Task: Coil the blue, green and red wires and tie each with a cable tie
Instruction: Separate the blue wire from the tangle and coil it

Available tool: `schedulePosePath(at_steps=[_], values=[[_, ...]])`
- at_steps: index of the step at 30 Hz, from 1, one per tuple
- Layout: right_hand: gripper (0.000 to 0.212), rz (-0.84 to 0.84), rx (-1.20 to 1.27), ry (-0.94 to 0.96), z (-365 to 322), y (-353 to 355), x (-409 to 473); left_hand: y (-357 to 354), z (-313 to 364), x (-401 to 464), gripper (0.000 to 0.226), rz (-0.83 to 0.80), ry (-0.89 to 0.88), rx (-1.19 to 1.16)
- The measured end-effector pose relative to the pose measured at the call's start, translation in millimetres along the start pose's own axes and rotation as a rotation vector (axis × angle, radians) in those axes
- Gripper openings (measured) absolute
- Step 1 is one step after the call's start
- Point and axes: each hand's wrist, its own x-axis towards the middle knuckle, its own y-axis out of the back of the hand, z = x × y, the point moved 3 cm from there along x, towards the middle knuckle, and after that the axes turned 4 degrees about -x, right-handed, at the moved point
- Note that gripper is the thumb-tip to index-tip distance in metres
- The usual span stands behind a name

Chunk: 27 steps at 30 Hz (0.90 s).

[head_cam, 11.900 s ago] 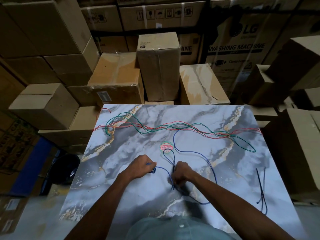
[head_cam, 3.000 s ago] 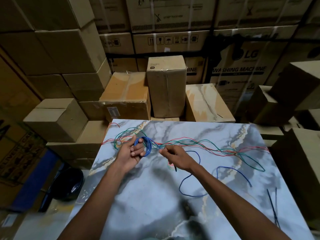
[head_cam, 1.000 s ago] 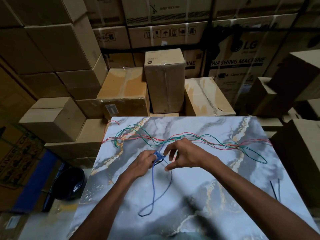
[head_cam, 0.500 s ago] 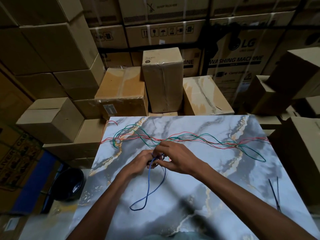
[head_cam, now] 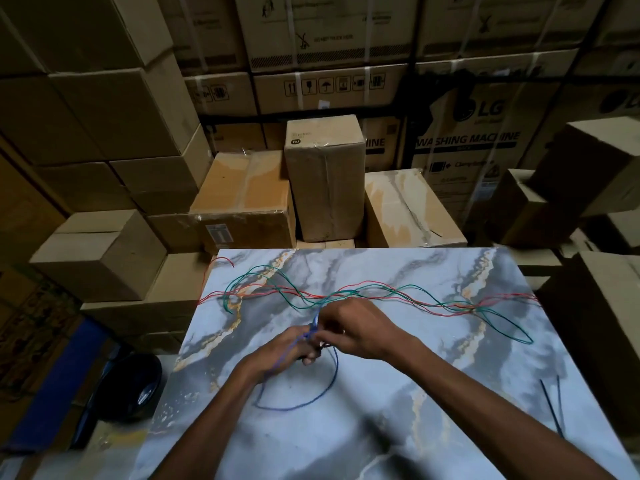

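My left hand (head_cam: 289,348) grips the coiled part of the blue wire (head_cam: 325,389) above the middle of the marble table (head_cam: 433,393). My right hand (head_cam: 360,329) meets it from the right and pinches the blue wire at the coil. A loose blue loop hangs down from both hands onto the table. The green wire (head_cam: 502,323) and the red wire (head_cam: 433,311) lie tangled together across the far part of the table, uncoiled. Two black cable ties (head_cam: 554,407) lie near the right edge.
Cardboard boxes (head_cam: 325,174) are stacked behind and on both sides of the table. A black round object (head_cam: 133,386) sits low on the left beside the table, near a blue surface (head_cam: 52,382).
The free blue loop has grown shorter as more wire went onto the coil. Both hands stayed together at the table's middle, and the view tilted slightly upward.
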Motion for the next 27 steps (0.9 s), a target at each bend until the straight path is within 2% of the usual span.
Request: schedulePosePath(at_steps=[2, 4, 7, 10, 14, 17, 19, 21, 24, 27], values=[[0.025, 0.010, 0.157, -0.186, 12, 3, 2, -3, -2, 1, 0.020, -0.020, -0.029, 0.003], [0.029, 0.008, 0.430, -0.334, 27, 1, 1, -5, -2, 0, 0.039, -0.019, -0.023, 0.034], [0.033, 0.023, 0.659, -0.450, 39, -1, -5, -5, 0, -2, 0.056, -0.018, -0.025, 0.016], [0.039, 0.163, 0.810, -0.611, 55, 2, -8, -4, 4, -5, 0.048, -0.028, -0.061, -0.044], [0.036, 0.361, 1.059, -1.001, 78, -6, -14, -6, 16, -6, 0.034, 0.001, -0.065, -0.117], [0.030, 0.424, 1.043, -1.138, 88, -22, -20, -10, 22, -5, 0.022, -0.043, -0.111, -0.080], [0.028, 0.436, 0.851, -1.149, 98, -28, -26, -9, 22, -3, 0.023, -0.032, -0.092, -0.058], [0.030, 0.321, 0.654, -1.110, 107, -33, -32, -5, 20, -3, 0.025, 0.004, -0.064, -0.058], [0.033, 0.110, 0.384, -0.860, 102, -45, -30, 2, 18, -4, 0.025, 0.063, -0.035, -0.075], [0.031, 0.204, 0.418, -0.574, 71, -40, -27, 8, 22, -3, 0.023, 0.170, -0.006, -0.009]])
